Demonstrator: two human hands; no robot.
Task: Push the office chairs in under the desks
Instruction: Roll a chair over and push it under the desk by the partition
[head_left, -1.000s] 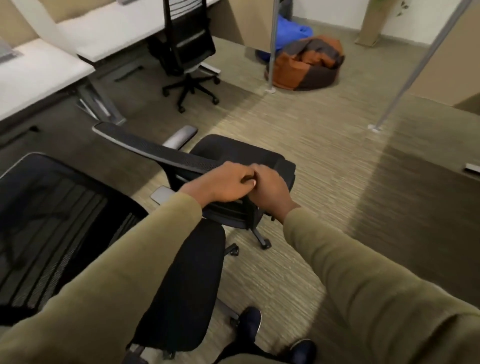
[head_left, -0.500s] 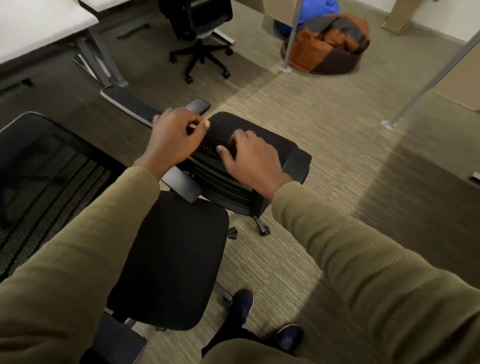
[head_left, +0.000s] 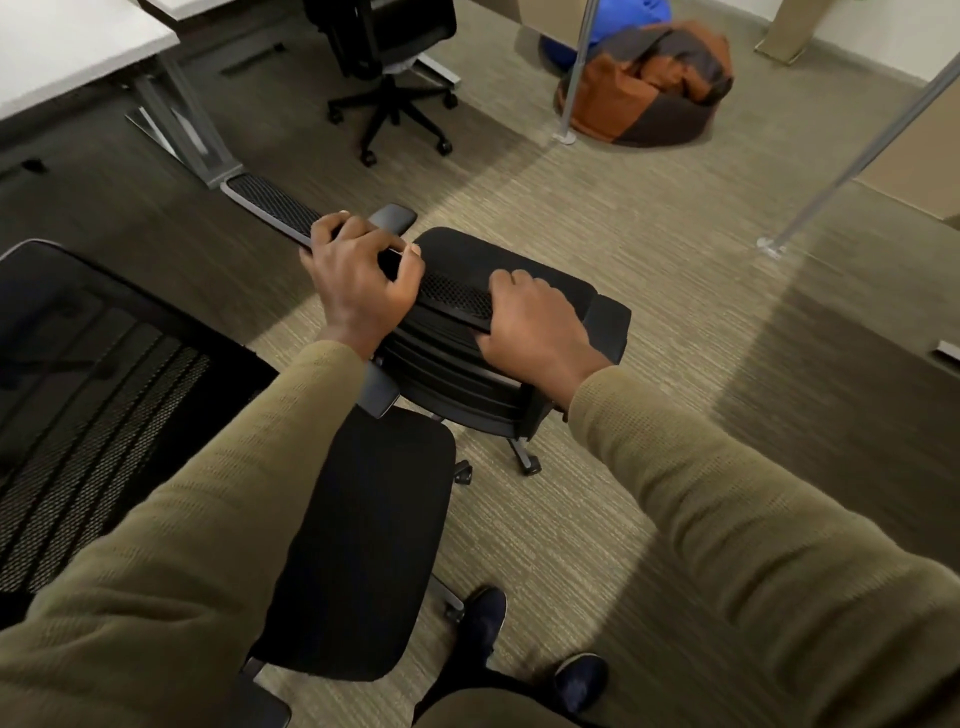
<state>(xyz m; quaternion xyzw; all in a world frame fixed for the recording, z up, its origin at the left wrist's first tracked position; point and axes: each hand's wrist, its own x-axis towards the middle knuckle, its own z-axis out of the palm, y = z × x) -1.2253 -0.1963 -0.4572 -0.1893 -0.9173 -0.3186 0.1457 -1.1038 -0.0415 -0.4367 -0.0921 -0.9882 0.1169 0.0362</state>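
A black mesh office chair (head_left: 524, 275) stands on the carpet in the middle of the view, its seat facing away from me. My left hand (head_left: 358, 280) and my right hand (head_left: 535, 322) both grip the top edge of its backrest, a hand's width apart. A second black chair (head_left: 358, 540) stands right below me, its mesh back at the left edge. A third chair (head_left: 389, 47) stands at the white desk (head_left: 78, 47) at the top left.
The desk's grey metal leg (head_left: 182, 119) stands just left of the held chair. An orange and brown beanbag (head_left: 649, 88) lies at the top right beside a thin metal pole (head_left: 576, 73). Another slanted pole (head_left: 857, 156) meets the floor on the right. My feet (head_left: 530, 654) are at the bottom.
My hands, clasped together on the backrest a second ago, have moved apart along its top edge. My view has tilted down and closer to the chair.
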